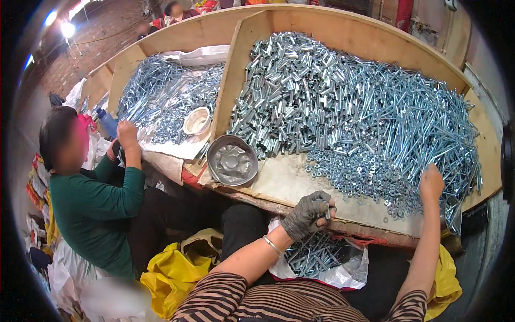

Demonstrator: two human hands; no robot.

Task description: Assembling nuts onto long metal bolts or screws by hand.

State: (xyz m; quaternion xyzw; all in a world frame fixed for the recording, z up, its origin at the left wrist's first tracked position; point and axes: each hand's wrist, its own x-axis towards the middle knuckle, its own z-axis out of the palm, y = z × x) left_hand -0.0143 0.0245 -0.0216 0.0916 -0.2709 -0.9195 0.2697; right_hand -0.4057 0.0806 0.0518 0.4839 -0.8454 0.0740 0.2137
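Note:
My left hand (pixel 310 216), in a grey fingerless glove, is closed over the table's front edge. A short shiny metal sleeve (pixel 328 213) shows between its fingertips. Bare and with fingers drawn together, my right hand (pixel 431 185) is at the near edge of a heap of long thin bolts (pixel 429 112); whatever it pinches is hidden. Small nuts and washers (pixel 365 180) are spread to its left. Below my left hand, an open white sack (pixel 357 273) between my knees holds assembled metal fasteners (pixel 314 255).
Short metal tubes (pixel 289 91) are heaped at the back. A wooden divider (pixel 228 80) splits the table. A dented metal bowl (pixel 232 161) sits at the front edge. On the left, a co-worker in a green top (pixel 96 214) handles parts beside a white bowl (pixel 197 121). Yellow sacks (pixel 174 273) lie low.

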